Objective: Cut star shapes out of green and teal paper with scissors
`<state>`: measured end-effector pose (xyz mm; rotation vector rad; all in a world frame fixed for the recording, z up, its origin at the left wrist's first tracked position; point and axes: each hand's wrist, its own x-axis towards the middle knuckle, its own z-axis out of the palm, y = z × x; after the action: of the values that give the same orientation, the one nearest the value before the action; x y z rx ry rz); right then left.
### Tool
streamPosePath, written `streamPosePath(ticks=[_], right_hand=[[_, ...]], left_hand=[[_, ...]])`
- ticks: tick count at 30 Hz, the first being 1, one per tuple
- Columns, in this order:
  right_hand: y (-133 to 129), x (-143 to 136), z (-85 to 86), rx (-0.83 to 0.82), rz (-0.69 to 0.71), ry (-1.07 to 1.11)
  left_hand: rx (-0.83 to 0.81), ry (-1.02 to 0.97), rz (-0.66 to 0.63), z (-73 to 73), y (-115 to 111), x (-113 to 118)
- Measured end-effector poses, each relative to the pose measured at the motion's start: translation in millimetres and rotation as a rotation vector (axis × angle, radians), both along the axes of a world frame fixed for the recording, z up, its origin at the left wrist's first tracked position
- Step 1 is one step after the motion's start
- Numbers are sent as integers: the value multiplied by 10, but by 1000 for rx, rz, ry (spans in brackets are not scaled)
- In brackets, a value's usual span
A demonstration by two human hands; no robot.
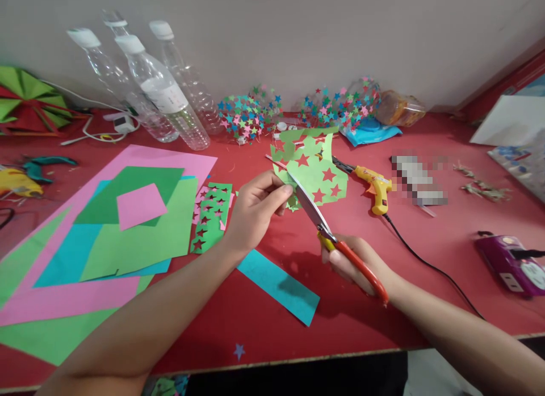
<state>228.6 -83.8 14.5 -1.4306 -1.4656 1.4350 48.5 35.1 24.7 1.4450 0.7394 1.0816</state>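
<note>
Scissors (313, 209) with a red and a yellow handle are held in my right hand (355, 262), their metal blades pointing up and left. My left hand (259, 206) pinches thumb against forefinger beside the blades; what lies between the fingertips is too small to make out. Just beyond both hands, a light green sheet (313, 175) with star-shaped holes lies on the red table (361, 339). Below the hands is a blue paper strip (281, 288). Left of my left hand sits a dark green strip (208, 223) with star holes, overlapping a pink one.
Stacked coloured paper (140, 237) covers the left side. Plastic bottles (164, 89) and star-covered wire shapes (340, 106) stand along the wall. A yellow glue gun (374, 186) trails its cord toward a purple power socket (513, 265). One loose star (239, 351) lies near the front edge.
</note>
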Motion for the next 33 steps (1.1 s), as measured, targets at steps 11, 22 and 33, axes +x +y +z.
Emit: streamPosePath(ticks=[11,22,33], right_hand=[[6,12,25,-3,-26,-36],[31,15,31,-55,-34,2],[21,13,25,10,-30,-54]], left_hand=[[-33,-43,-2,-16,35,-2],[-10,-89,138,38,74,-20],[-87,-136,62,32,31,16]])
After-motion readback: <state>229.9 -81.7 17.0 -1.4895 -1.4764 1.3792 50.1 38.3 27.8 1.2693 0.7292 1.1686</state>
